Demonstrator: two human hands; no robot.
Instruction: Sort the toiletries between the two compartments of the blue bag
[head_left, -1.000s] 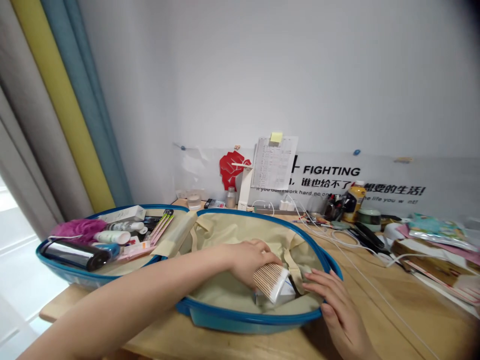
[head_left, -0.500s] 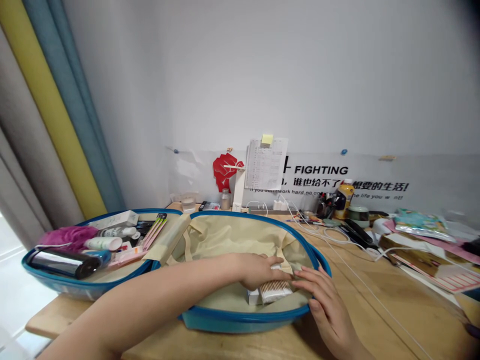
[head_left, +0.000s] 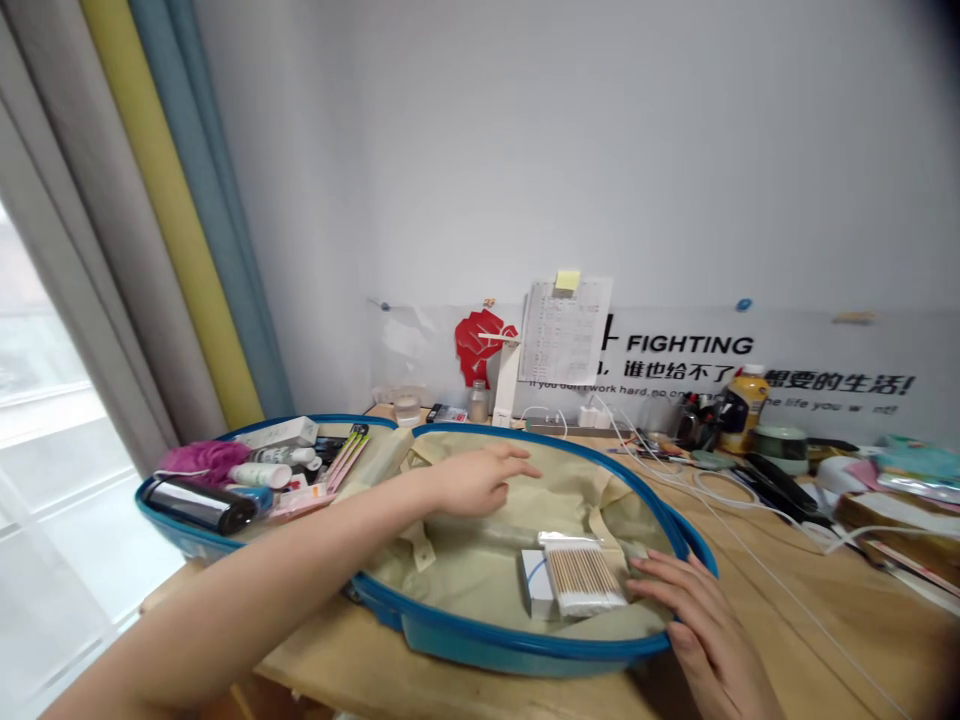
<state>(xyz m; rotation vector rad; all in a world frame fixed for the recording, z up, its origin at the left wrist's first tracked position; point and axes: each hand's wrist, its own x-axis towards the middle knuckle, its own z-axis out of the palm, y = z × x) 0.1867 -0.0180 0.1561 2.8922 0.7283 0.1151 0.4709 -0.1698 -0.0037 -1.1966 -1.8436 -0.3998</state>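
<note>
An open blue case (head_left: 525, 655) with a beige lining lies on the wooden table. In its right half, a pack of cotton swabs (head_left: 585, 578) leans beside a small white box (head_left: 538, 585). Above the lining, up and left of the swabs, my left hand (head_left: 476, 480) holds nothing, with its fingers apart. My right hand (head_left: 697, 610) rests over the right rim, fingers spread, their tips close to the swab pack. The left half holds a black cylinder (head_left: 199, 503), a purple mesh puff (head_left: 202, 460), a white box (head_left: 281, 435), pink-handled toothbrushes (head_left: 349, 460) and small bottles.
Behind the case stand a white lamp (head_left: 506, 385), a power strip (head_left: 577, 430) and a glass jar (head_left: 478, 402). To the right are white cables (head_left: 720, 490), a yellow-labelled bottle (head_left: 742, 410) and clutter. Curtains (head_left: 172, 200) hang at left.
My left hand has lifted off the swab pack and moved up and left, uncovering the pack and the small box. My right hand stays at the rim. The view has turned left.
</note>
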